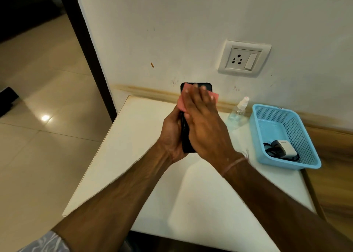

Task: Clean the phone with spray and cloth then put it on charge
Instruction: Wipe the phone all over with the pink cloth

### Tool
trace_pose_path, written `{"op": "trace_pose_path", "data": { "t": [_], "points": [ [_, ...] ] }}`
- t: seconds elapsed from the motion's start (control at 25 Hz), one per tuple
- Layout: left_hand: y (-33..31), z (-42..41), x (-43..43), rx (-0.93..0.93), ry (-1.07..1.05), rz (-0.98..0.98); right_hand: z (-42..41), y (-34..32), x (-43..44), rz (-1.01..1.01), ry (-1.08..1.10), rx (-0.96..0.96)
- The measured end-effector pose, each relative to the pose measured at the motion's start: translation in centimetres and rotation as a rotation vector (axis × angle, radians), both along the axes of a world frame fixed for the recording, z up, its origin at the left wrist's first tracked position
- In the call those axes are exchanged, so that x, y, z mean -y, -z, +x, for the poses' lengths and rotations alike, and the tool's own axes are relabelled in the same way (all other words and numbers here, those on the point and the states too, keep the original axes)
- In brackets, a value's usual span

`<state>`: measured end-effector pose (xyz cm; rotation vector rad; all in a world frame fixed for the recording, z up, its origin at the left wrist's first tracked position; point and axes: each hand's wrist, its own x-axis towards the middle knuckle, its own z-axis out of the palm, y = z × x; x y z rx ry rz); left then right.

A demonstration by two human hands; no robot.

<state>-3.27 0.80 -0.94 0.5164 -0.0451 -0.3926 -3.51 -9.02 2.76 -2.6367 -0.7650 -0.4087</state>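
So the phone [187,144] is up off the table [133,156], held roughly on end in front of the wall. The left hand [172,135] is wrapped round its lower half from the side and back. That makes sense to me: with the back braced, the front can take some pressure without the thing sliding around.

The right hand [206,131] is laid flat over the front with the pink cloth [181,103] sandwiched under it. Its fingers [202,99] are straight and close together, not curled round anything, just pressing the cloth onto the glass near the top end. I'd say this is the wiping part.

The spray bottle [237,112] is parked upright by the wall, just beside the blue basket [298,135], out of the way but close. The charger [284,147] and its cable sit in the basket, and the wall socket [244,58] is right above, with nothing plugged in.
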Motion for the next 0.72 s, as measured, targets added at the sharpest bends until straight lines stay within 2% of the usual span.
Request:
{"op": "trace_pose_path", "data": {
  "t": [0.24,0.36,0.52,0.6,0.72],
  "points": [
    [-0.1,0.4,-1.0,-0.016,0.049,-0.069,-7.1,4.6,5.2,-0.226,-0.225,0.086],
    [0.0,0.1,-0.4,-0.028,0.027,-0.041,-4.7,2.8,4.9,-0.205,-0.167,0.053],
    [-0.3,-0.5,-0.1,-0.024,0.013,0.000,2.2,-1.9,0.4,-0.041,0.033,-0.060],
    [-0.5,-0.5,-0.4,-0.036,0.005,-0.001,2.6,-1.9,-0.5,-0.037,-0.011,-0.032],
    [-0.8,-0.4,-1.3,-0.025,0.036,-0.007,-2.6,1.0,1.1,-0.065,-0.160,-0.024]
  ]
}}
